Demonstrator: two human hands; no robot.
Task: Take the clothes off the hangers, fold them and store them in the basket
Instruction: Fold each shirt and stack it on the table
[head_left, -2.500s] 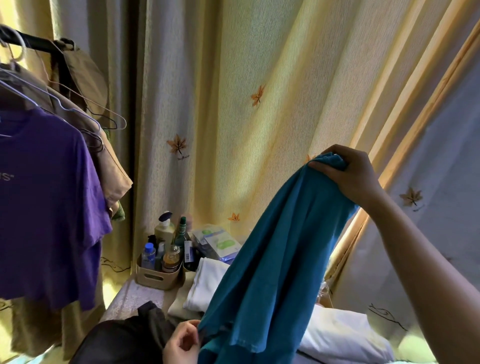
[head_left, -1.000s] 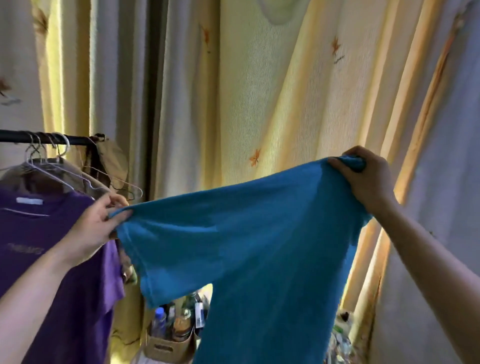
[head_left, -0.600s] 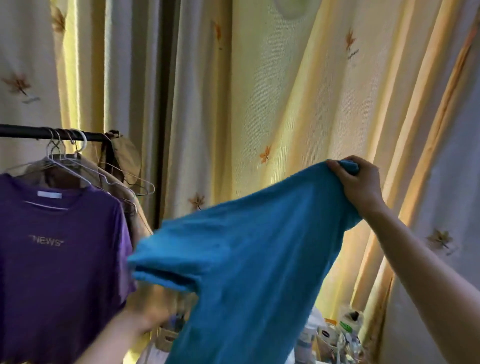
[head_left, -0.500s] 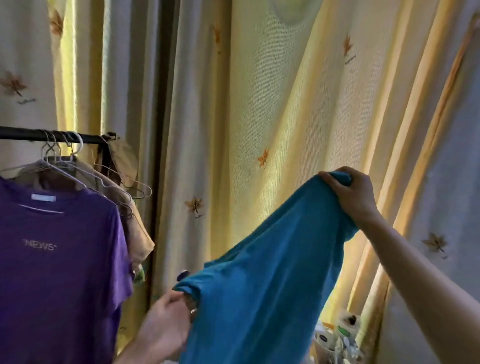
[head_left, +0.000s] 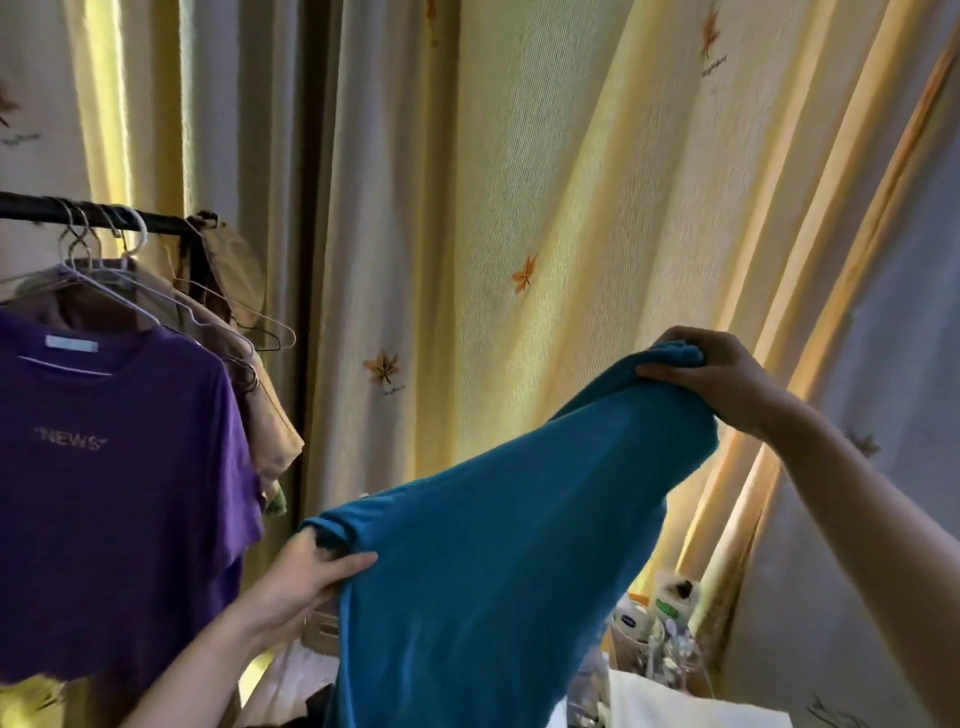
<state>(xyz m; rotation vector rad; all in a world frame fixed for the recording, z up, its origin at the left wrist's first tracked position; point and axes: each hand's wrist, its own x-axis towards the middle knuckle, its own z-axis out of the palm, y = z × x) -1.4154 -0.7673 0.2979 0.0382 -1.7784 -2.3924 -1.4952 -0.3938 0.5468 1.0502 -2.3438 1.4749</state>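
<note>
A teal shirt (head_left: 498, 561) hangs stretched between both hands in front of the curtain. My right hand (head_left: 722, 379) grips its upper corner, bunched, at the right. My left hand (head_left: 306, 577) grips the lower left edge, fingers curled round the fabric. A purple shirt (head_left: 109, 493) printed "NEWS" hangs on a wire hanger from the black rail (head_left: 88, 215) at the left. Behind it a tan garment (head_left: 260, 415) hangs on another hanger (head_left: 234, 312). No basket is in view.
Yellow and grey curtains (head_left: 519, 182) with leaf prints fill the background. Jars and bottles (head_left: 654, 618) stand low at the right, beside something white (head_left: 675, 701). A tan cap (head_left: 234, 270) hangs at the rail's end.
My left hand let the shirt's edge drop from high, then took hold of it again lower down. My right hand kept its grip and sank a little.
</note>
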